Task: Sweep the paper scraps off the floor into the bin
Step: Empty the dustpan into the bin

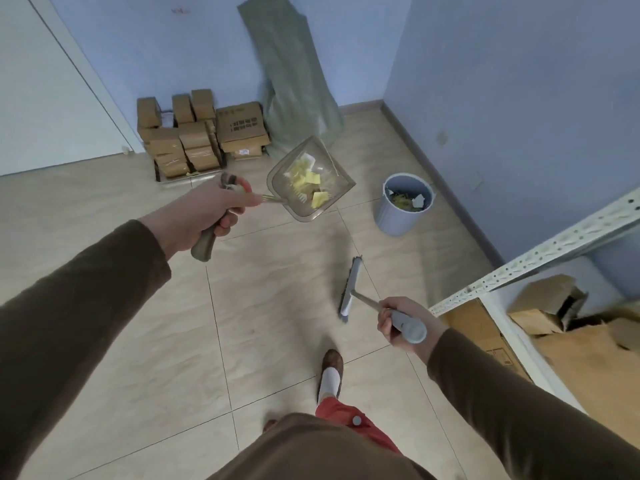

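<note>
My left hand grips the handle of a translucent dustpan, held up off the floor and tilted. Yellow and white paper scraps lie inside the pan. The pan hangs to the left of the grey-blue bin, apart from it. The bin stands by the right wall with scraps in it. My right hand holds the grey handle of a broom. Its head rests low over the tiles, in front of the bin.
Stacked cardboard boxes stand at the back wall beside a green sack. A white metal shelf rack with cardboard under it is on the right. My foot stands on the beige tiled floor.
</note>
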Available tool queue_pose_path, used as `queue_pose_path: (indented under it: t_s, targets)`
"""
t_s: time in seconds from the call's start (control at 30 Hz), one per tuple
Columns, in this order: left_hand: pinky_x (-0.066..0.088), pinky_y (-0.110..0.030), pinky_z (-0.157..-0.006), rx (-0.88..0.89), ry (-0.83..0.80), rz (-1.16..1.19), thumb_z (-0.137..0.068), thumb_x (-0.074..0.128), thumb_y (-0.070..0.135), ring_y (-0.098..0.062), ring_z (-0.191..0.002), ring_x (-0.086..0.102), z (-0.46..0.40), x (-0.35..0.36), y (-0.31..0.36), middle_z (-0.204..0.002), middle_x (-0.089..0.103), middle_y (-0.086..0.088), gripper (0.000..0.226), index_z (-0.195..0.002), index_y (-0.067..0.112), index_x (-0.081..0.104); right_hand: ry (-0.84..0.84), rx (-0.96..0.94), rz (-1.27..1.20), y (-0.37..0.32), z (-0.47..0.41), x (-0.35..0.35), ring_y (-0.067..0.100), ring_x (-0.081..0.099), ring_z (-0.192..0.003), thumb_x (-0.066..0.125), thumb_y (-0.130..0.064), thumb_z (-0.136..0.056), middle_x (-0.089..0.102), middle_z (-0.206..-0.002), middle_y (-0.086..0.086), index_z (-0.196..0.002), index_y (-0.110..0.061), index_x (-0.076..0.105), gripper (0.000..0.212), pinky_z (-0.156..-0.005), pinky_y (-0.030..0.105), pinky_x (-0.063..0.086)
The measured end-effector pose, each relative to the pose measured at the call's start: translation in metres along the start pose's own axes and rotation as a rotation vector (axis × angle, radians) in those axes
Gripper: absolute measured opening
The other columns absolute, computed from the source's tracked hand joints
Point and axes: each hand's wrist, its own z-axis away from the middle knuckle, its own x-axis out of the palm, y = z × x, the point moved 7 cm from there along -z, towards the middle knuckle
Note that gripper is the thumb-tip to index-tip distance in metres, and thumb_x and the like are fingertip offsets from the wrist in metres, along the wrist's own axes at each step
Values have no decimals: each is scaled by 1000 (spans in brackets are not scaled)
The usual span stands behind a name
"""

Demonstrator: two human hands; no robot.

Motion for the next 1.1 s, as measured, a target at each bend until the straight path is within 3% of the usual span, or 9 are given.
queue_pose_path:
  t_s: [0.17,0.4,0.53,0.6,0.7,0.77,0.83,0.93,1.1]
  targets:
    - [35,-22,-40,42,20,-150,-84,63,1,-11,-47,41,-38,47,44,-70,51,-4,22,-100,16,59,12,-30,-57,-20,5,-19,11,49,-34,52,-10,-93,47,-51,2,-83,-12,46,12,-31,18,45]
    - [34,-24,-44,146,-27,-508,-86,55,2,-17,-54,40,-105,140,99,-76,49,-7,31,-113,18,56,64,-65,-56,-61,8,-54,13,47,-31,54,-9,-94,48,-48,4,-74,-10,47,21,-29,18,41]
    - [36,-28,-62,325,-14,-947,-87,53,5,-20,-75,52,-134,204,122,-96,56,0,30,-114,18,55,75,-56,-43,-81,9,-76,13,46,-31,55,-10,-95,49,-50,5,-71,-9,50,25,-30,18,41]
    - [35,-30,-66,374,-45,-1081,-84,49,3,-26,-86,57,-151,231,119,-92,57,2,28,-109,16,54,82,-49,-33,-89,7,-88,13,46,-32,56,-10,-95,49,-52,6,-72,-8,51,23,-30,19,41]
    - [33,-29,-62,409,-86,-1286,-86,46,5,-18,-70,50,-168,262,103,-80,50,6,21,-100,21,45,77,-48,-39,-99,3,-101,14,46,-33,56,-9,-94,49,-52,6,-74,-9,49,21,-29,19,40]
    - [41,-33,-67,411,-81,-1434,-88,48,9,-15,-68,48,-175,275,89,-90,51,1,24,-105,25,44,70,-45,-58,-107,3,-106,13,46,-32,55,-8,-94,49,-51,6,-75,-9,48,21,-29,19,40]
    - [47,-38,-65,418,-81,-1578,-90,50,10,-24,-76,57,-179,285,75,-104,53,-7,32,-118,25,45,62,-38,-62,-113,4,-109,13,46,-31,55,-8,-95,48,-51,6,-75,-8,49,21,-29,19,40]
    - [45,-39,-61,415,-96,-1675,-92,51,10,-31,-84,63,-185,299,57,-113,52,-10,38,-127,23,44,64,-39,-45,-121,4,-111,12,45,-30,55,-7,-95,48,-49,5,-75,-8,49,21,-29,18,39]
    - [48,-39,-61,433,-138,-1762,-95,52,11,-27,-69,51,-189,318,37,-113,51,-12,28,-122,17,49,67,-51,-1,-129,2,-115,13,43,-30,53,-7,-95,47,-49,5,-77,-9,48,19,-29,18,36]
